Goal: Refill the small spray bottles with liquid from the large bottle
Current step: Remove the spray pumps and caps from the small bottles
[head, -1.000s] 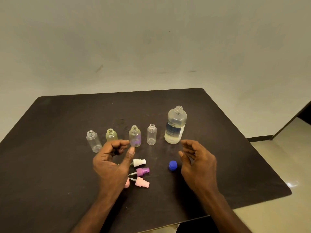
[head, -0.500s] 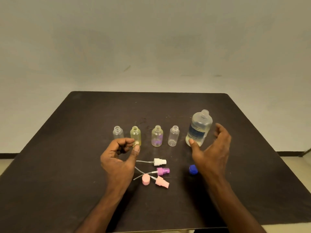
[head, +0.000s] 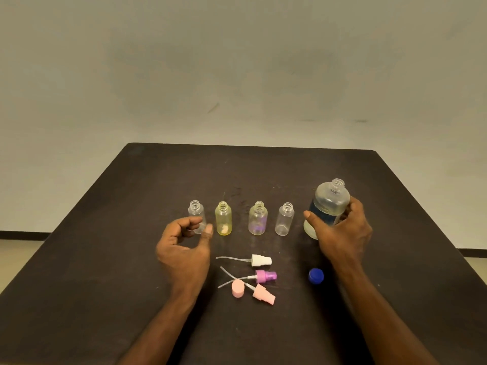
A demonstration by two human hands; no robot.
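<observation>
A dark table stands by a plain wall. The right hand wraps the big bottle at the right; its blue label is unreadable. The left hand curls loosely, touching the leftmost small bottle.

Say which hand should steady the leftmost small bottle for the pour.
Left. The left hand hovers curled by the leftmost small bottle; the right hand already grips the large bottle.

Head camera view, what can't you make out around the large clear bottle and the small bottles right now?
- Large clear plastic bottle: label text and lower body, hidden by the right hand.
- Leftmost small clear bottle: base, hidden by the left hand; contact unclear.
- Small bottles' liquid levels: too small.
</observation>
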